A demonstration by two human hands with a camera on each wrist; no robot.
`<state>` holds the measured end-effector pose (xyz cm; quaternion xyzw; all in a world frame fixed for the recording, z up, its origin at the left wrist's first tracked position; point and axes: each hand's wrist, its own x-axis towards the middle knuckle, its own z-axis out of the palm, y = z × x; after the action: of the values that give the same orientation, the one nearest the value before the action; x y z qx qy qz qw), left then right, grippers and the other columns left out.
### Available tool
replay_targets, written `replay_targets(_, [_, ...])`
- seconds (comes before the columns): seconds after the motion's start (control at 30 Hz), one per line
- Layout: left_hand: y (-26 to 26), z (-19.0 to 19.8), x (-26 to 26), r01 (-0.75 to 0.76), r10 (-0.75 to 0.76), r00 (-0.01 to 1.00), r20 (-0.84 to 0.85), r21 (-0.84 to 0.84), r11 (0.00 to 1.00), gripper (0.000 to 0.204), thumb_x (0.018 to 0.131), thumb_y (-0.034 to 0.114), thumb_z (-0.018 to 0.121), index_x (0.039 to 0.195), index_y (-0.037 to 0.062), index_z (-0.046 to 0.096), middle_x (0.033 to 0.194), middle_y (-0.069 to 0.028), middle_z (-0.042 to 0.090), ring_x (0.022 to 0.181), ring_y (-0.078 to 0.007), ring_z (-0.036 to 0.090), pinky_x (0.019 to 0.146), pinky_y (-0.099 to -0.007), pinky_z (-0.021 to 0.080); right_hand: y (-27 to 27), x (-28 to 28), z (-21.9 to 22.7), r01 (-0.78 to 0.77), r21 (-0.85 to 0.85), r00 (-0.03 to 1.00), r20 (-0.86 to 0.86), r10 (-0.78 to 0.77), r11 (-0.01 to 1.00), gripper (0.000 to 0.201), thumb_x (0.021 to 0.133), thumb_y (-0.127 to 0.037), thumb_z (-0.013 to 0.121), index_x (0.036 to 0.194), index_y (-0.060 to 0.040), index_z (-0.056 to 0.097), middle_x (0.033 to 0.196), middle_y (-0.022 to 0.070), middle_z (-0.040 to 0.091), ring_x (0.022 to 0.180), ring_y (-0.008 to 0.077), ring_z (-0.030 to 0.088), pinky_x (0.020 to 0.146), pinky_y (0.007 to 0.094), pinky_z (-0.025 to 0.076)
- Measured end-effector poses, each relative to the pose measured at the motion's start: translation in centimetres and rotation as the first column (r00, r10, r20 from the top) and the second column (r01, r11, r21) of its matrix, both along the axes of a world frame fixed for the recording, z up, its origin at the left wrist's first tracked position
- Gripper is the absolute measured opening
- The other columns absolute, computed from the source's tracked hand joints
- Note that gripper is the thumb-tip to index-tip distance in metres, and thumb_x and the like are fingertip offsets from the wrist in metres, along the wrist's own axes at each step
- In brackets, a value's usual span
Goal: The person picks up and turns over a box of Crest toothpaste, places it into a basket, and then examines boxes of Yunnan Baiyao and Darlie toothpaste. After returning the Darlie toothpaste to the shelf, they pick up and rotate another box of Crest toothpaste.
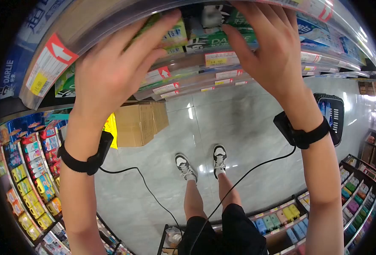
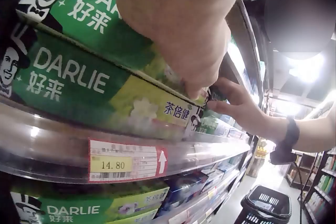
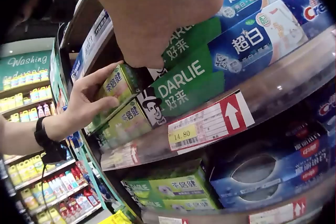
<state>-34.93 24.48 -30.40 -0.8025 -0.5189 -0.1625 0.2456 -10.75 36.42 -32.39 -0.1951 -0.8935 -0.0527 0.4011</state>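
My left hand (image 1: 111, 72) grips the end of a yellow-green Darlie toothpaste box (image 3: 116, 85), its thumb at the front and its fingers over the top. Below lies a matching box (image 2: 68, 85) along the shelf front. To the right, my right hand (image 1: 273, 51) holds the near end of a green Darlie toothpaste box (image 3: 178, 45), thumb in front and fingers reaching over it; its fingertips are partly hidden. Another green box (image 3: 184, 85) lies beneath that one. The two hands are close together, with the box ends between them.
A price tag (image 2: 110, 166) runs along the shelf lip, and more toothpaste boxes (image 3: 168, 187) fill the shelf below. Blue boxes (image 3: 252, 40) lie farther right. On the floor stand a cardboard box (image 1: 137, 123) and a black shopping basket (image 1: 336, 119). Cables trail from both wrists.
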Motion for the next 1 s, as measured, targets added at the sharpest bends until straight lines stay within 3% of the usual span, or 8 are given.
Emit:
replay_targets(0.23, [0.0, 0.9, -0.1, -0.047, 0.043, 0.998, -0.044, -0.101, 0.994, 0.062, 0.079, 0.022, 0.084, 0.137, 0.0136, 0.063, 0.128, -0.0122, 0.068, 0.112, -0.0311, 0.067, 0.097, -0.0371, 0.053, 0.3, 0.1, -0.3, -0.048, 0.056, 0.996, -0.071, 0.052, 0.997, 0.048, 0.076, -0.005, 0.07, 0.123, 0.0009, 0.062, 0.117, 0.0204, 0.064, 0.115, 0.0413, 0.057, 0.106, 0.0535, 0.038])
replay_targets(0.33, [-0.8, 0.6, -1.3, -0.266, 0.259, 0.963, -0.068, -0.139, 0.954, 0.068, 0.079, 0.029, 0.085, 0.14, 0.0125, 0.06, 0.13, -0.0142, 0.067, 0.115, -0.0321, 0.066, 0.098, -0.0375, 0.052, 1.0, -0.1, -1.1, -0.087, 0.07, 0.988, -0.119, 0.095, 0.994, 0.048, 0.077, -0.004, 0.067, 0.124, 0.0013, 0.062, 0.117, 0.0206, 0.064, 0.114, 0.0412, 0.057, 0.105, 0.0533, 0.039])
replay_targets(0.43, [-0.6, 0.6, -3.0, -0.189, 0.179, 0.971, -0.157, -0.056, 0.98, 0.068, 0.079, 0.048, 0.081, 0.136, 0.0166, 0.064, 0.116, -0.0134, 0.071, 0.1, -0.0307, 0.07, 0.085, -0.037, 0.056, 1.1, -0.1, -1.2, -0.091, 0.086, 0.986, -0.133, 0.102, 0.992, 0.048, 0.077, -0.002, 0.065, 0.125, 0.0015, 0.062, 0.117, 0.0207, 0.064, 0.113, 0.0411, 0.057, 0.105, 0.0528, 0.039])
replay_targets(0.53, [-0.4, 0.7, -3.2, -0.165, 0.157, 0.967, -0.203, -0.023, 0.986, 0.072, 0.078, 0.051, 0.08, 0.136, 0.0137, 0.063, 0.114, -0.0131, 0.073, 0.099, -0.0295, 0.071, 0.085, -0.0362, 0.057, 1.1, -0.2, -1.1, -0.089, 0.097, 0.984, -0.144, 0.102, 0.991, 0.049, 0.076, -0.002, 0.064, 0.125, 0.0019, 0.062, 0.117, 0.021, 0.064, 0.113, 0.0409, 0.057, 0.104, 0.0522, 0.04])
replay_targets(0.73, [-0.1, 0.1, -4.2, -0.121, 0.116, 0.978, -0.172, -0.018, 0.993, 0.072, 0.077, 0.051, 0.081, 0.136, 0.0133, 0.063, 0.116, -0.013, 0.072, 0.101, -0.0289, 0.071, 0.086, -0.0358, 0.056, 1.5, -0.5, -1.3, -0.057, 0.2, 0.991, -0.108, 0.08, 0.978, 0.052, 0.073, -0.001, 0.064, 0.125, 0.0029, 0.062, 0.117, 0.0218, 0.064, 0.114, 0.0412, 0.057, 0.105, 0.0523, 0.039])
replay_targets(0.83, [-0.2, 0.1, -5.3, -0.117, 0.109, 0.992, -0.056, -0.159, 0.98, 0.076, 0.075, 0.035, 0.086, 0.141, 0.0089, 0.058, 0.134, -0.0178, 0.064, 0.12, -0.0334, 0.064, 0.101, -0.0408, 0.051, 2.2, -0.8, -2.0, -0.076, 0.196, 0.982, -0.155, 0.107, 0.978, 0.053, 0.073, -0.001, 0.065, 0.125, 0.0032, 0.062, 0.116, 0.0219, 0.064, 0.114, 0.0416, 0.057, 0.106, 0.0525, 0.039])
replay_targets(0.93, [-0.7, 0.0, -5.2, -0.159, 0.153, 0.987, -0.048, -0.175, 0.972, 0.074, 0.076, 0.034, 0.085, 0.141, 0.0086, 0.058, 0.134, -0.0185, 0.064, 0.118, -0.0333, 0.065, 0.1, -0.0404, 0.051, 1.9, -0.7, -1.7, -0.07, 0.159, 0.985, -0.145, 0.094, 0.985, 0.053, 0.072, -0.001, 0.066, 0.125, 0.0031, 0.061, 0.116, 0.0219, 0.064, 0.114, 0.042, 0.057, 0.106, 0.0526, 0.039])
replay_targets(1.0, [-0.7, 0.1, -4.6, -0.172, 0.164, 0.983, -0.082, -0.092, 0.981, 0.07, 0.078, 0.043, 0.083, 0.136, 0.0102, 0.062, 0.119, -0.0146, 0.07, 0.104, -0.0314, 0.07, 0.089, -0.0375, 0.055, 1.4, -0.7, -1.5, -0.077, 0.103, 0.985, -0.149, 0.092, 0.992, 0.053, 0.072, -0.001, 0.066, 0.125, 0.0026, 0.061, 0.116, 0.0218, 0.064, 0.114, 0.0422, 0.056, 0.106, 0.0526, 0.039])
